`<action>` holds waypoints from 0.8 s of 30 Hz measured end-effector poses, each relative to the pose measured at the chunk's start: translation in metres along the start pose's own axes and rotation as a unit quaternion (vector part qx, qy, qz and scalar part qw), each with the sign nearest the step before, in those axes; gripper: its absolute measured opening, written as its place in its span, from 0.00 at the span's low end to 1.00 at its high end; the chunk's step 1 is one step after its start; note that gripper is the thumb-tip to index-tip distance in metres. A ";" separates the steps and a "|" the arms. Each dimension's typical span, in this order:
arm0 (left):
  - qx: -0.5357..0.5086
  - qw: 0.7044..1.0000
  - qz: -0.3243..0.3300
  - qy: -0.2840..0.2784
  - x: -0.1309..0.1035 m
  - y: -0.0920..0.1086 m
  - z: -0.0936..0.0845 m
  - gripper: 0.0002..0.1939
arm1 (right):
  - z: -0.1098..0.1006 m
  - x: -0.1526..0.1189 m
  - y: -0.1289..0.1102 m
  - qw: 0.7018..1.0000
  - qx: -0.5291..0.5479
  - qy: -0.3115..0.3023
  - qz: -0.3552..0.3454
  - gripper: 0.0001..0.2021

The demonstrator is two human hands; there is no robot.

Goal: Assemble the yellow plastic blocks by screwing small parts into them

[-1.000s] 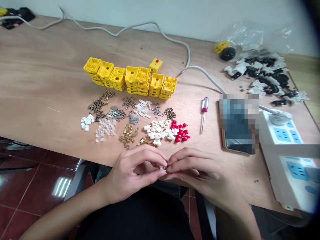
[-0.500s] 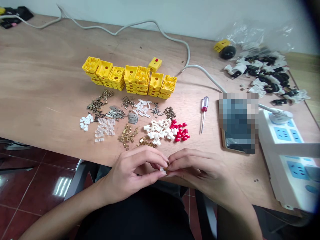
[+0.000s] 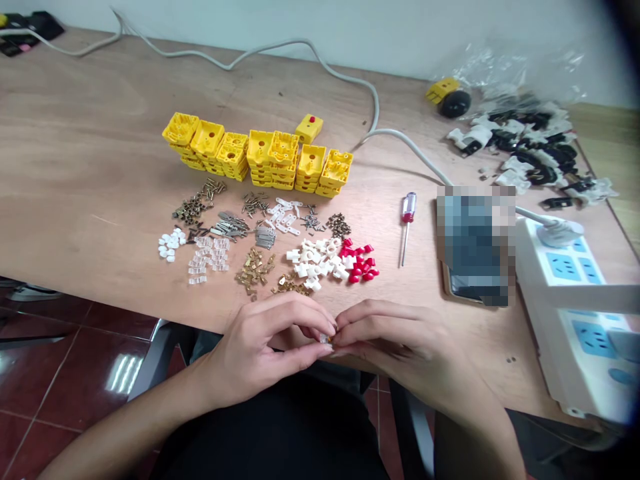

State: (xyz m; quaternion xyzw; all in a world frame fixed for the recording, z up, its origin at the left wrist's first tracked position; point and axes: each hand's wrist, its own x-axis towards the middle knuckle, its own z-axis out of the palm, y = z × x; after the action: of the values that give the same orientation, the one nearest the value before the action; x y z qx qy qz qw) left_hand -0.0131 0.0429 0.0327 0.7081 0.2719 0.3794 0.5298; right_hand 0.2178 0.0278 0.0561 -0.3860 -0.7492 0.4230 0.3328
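My left hand [image 3: 280, 337] pinches a small clear plastic piece [image 3: 325, 339] between thumb and fingertips near the table's front edge. Close against it, my right hand [image 3: 393, 330] pinches a tiny brass-coloured part at the clear piece's right side, mostly hidden by the fingertips. Just beyond the hands lie brass terminals [image 3: 255, 268], more brass pieces [image 3: 293, 284], white plastic parts [image 3: 320, 259] and red caps [image 3: 363, 263]. Clear plastic blocks [image 3: 209, 257] like the one held lie to the left.
Stacked yellow housings [image 3: 273, 160] stand behind piles of screws [image 3: 256, 204] and metal strips [image 3: 230, 225]. A screwdriver [image 3: 408, 223], a phone [image 3: 475, 267] and a power strip [image 3: 565, 267] are on the right. A grey cable [image 3: 345, 77] crosses the back. Black-and-white parts [image 3: 535, 153] lie far right.
The right fingertips have shifted very slightly on the small brass-coloured part, which shows less now. Both hands otherwise stay in place; the whole view has drifted slightly.
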 end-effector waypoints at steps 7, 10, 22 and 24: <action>0.001 1.000 -0.001 -0.001 0.002 0.000 -0.001 0.10 | 0.000 -0.002 0.001 1.000 0.005 -0.006 0.002 0.04; 0.006 1.000 -0.003 -0.001 0.001 0.001 -0.001 0.10 | 0.000 -0.001 0.001 1.000 0.007 -0.003 -0.002 0.04; -0.103 0.994 -0.040 0.019 0.000 0.001 0.002 0.11 | 0.004 0.001 0.003 0.999 0.001 0.030 -0.017 0.05; -0.106 0.993 -0.040 0.022 0.000 0.001 0.002 0.11 | 0.004 0.002 0.003 0.999 0.003 0.031 -0.021 0.05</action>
State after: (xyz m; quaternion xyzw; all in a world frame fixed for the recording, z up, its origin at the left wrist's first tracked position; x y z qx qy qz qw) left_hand -0.0116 0.0413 0.0337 0.6281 0.2691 0.4001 0.6107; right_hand 0.2140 0.0288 0.0523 -0.3827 -0.7449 0.4059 0.3659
